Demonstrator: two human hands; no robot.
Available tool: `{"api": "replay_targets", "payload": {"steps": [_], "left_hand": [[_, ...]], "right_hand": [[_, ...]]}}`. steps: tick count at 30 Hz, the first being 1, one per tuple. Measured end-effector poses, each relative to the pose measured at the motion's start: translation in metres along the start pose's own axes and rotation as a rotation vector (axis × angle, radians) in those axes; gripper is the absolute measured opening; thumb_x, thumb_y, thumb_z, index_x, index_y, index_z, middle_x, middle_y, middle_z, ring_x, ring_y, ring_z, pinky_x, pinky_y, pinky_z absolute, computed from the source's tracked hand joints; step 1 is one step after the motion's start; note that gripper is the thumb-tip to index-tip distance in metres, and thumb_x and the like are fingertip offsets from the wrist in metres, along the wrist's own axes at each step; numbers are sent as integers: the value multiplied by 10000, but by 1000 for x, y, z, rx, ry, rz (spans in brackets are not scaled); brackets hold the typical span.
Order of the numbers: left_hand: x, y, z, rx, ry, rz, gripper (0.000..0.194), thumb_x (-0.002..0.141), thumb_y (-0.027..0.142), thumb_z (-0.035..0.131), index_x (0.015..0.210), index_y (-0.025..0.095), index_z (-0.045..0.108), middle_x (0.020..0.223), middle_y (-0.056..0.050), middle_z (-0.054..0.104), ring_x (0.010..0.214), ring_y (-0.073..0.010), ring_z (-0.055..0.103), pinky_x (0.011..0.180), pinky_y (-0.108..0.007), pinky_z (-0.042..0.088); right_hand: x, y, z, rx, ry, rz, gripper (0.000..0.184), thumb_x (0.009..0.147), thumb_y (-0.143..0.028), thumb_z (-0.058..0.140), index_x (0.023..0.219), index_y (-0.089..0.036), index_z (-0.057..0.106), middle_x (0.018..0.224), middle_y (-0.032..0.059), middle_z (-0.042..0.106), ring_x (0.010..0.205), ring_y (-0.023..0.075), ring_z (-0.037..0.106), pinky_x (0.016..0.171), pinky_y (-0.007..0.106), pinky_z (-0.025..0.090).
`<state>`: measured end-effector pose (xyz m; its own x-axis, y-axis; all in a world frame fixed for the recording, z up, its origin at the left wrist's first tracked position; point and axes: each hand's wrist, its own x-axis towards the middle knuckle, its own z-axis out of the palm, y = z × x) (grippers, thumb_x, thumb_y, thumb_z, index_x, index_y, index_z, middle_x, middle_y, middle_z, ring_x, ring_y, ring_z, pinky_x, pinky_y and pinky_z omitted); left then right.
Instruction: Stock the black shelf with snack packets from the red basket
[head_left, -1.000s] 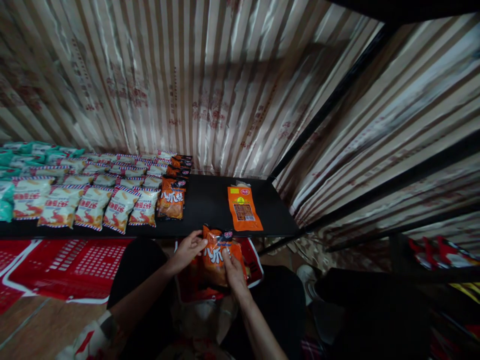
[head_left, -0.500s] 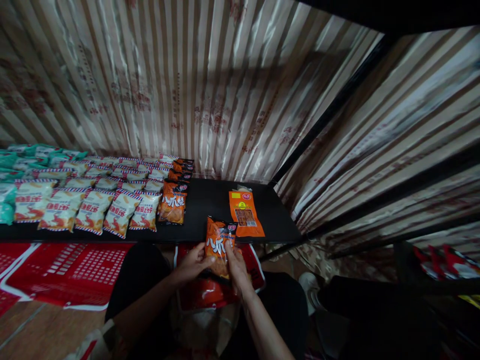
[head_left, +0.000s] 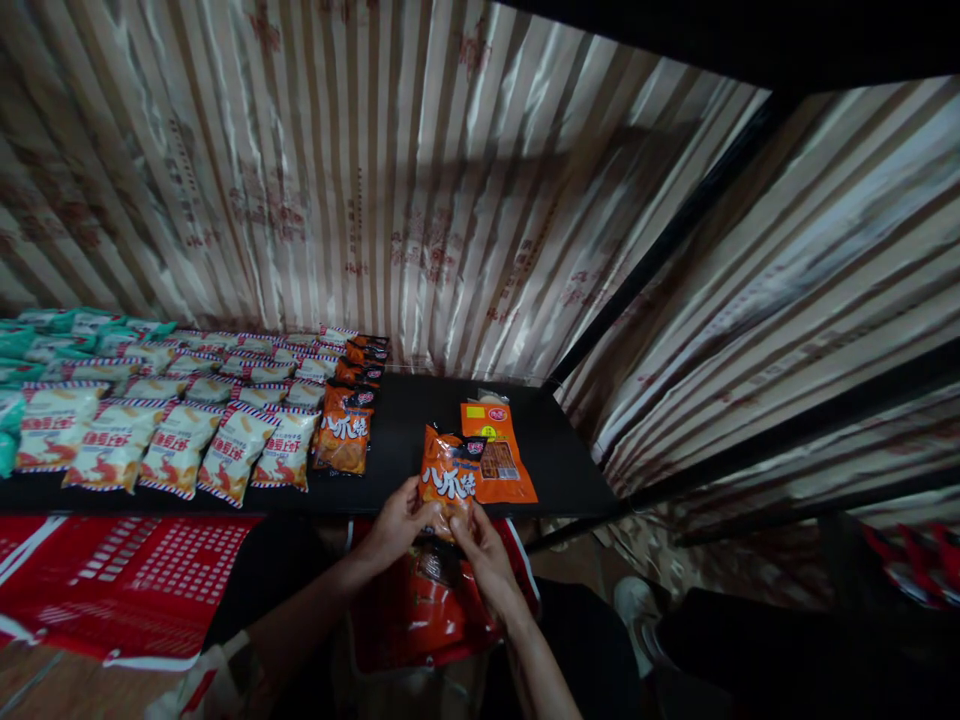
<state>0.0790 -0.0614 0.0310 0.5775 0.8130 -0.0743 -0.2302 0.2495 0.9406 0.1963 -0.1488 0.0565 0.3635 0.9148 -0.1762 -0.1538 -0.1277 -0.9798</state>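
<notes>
An orange snack bag [head_left: 448, 478] with white lettering is held upright at the shelf's front edge. My left hand [head_left: 401, 522] grips its lower left side, and my right hand [head_left: 484, 552] pinches its lower right. Just behind the held bag, a flat orange packet [head_left: 504, 455] with a yellow label lies on the black shelf [head_left: 409, 410]. A matching orange snack bag [head_left: 343, 430] stands to the left, at the front of a row of several like it. Below my hands sits a red basket [head_left: 367, 640] with orange-red packaging inside.
Rows of white snack bags [head_left: 176, 448] with striped edges fill the shelf's left part, with green bags [head_left: 49, 345] beyond. A red crate [head_left: 150, 590] lies at lower left. Striped sheeting [head_left: 315, 180] hangs behind, and a black post [head_left: 645, 250] slants at right.
Both hands have tilted the snack bag and brought it slightly right, with the thumbs now lower on its front. The camera view has shifted a little, so the shelf appears lower.
</notes>
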Motion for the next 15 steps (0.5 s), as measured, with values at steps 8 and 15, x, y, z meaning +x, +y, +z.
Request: {"api": "replay_targets", "payload": {"steps": [8, 15], "left_hand": [[40, 0, 4, 47, 10, 64, 417, 707, 339, 623, 1058, 148, 502, 1034, -91, 646, 945, -196, 616, 832, -313, 484], [78, 10, -3, 273, 167, 61, 371, 745, 334, 578, 1068, 163, 516, 927, -58, 667, 835, -160, 631, 755, -268, 492]], "right_hand": [[35, -14, -7, 53, -64, 9, 399, 667, -408, 690, 997, -207, 587, 1063, 51, 654, 978, 215, 596, 927, 371, 415], [76, -18, 2, 52, 51, 14, 430, 635, -389, 697, 1007, -215, 570, 1016, 39, 672, 986, 225, 600, 928, 375, 422]]}}
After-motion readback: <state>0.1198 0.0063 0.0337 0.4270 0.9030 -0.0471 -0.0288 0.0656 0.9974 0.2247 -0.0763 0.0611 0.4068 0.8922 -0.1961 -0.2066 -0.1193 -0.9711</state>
